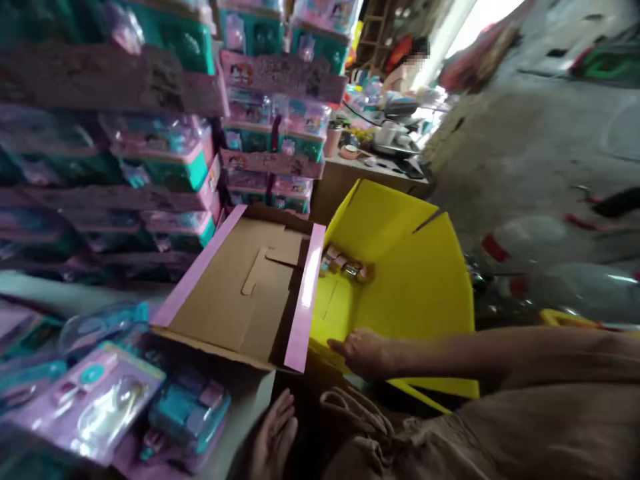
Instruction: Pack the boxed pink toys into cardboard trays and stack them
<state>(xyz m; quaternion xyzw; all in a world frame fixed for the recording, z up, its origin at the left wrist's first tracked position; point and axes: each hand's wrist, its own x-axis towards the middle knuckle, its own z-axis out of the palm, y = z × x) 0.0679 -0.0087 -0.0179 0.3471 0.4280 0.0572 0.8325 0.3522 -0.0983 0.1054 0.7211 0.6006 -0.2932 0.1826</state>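
Observation:
My right hand (365, 355) reaches across to the yellow box (420, 287) and is curled over its near edge; its fingers are partly blurred. Inside that box a few small packaged items (347, 265) lie in the far left corner. Low in the view my left hand (277, 430) has its fingers stretched out and holds nothing. Just above it is a shallow cardboard tray (250, 287) with pink side edges and a slotted brown bottom, tilted and resting by the yellow box. No hand touches the tray.
Stacked display trays of pink and teal packaged toys (165, 160) rise on the left. More packs (100, 407) fill an open carton at lower left. Behind stands a cluttered table (373, 167) with a person (400, 77) beyond. Large clear bottles (575, 287) lie at right.

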